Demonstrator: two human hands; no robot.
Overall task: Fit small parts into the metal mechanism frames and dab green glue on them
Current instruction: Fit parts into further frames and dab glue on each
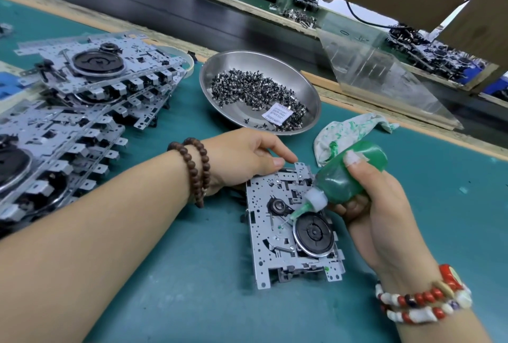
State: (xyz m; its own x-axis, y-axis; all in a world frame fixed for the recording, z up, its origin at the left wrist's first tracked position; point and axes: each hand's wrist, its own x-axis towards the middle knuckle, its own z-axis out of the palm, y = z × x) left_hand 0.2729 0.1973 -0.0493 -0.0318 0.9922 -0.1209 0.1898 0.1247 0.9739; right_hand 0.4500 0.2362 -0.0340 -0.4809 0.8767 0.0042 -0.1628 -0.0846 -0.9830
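A green mat (192,287) is spread over the bench. On it, a frame (294,228) is laid near centre, stacked frames (71,111) at the left, a steel dish (310,89) of small parts farther off, and a stained rag (346,133) to the right.

Left arm: I have it reaching in from the lower left, forearm bare, laid diagonally across the view. Left wrist: a double strand of brown beads. Left hand (244,158): back turned up, fingers (277,162) curled downward, thumb and forefinger tips pressed on the far corner of a metal frame (277,246). Right arm: I have it entering from the lower right, wrist bent inward, wearing red and white beaded strands. Right hand (379,205): wrapped round a green glue bottle (343,177), held tilted with its nozzle down on the frame; the thumb tip shows a white covering.
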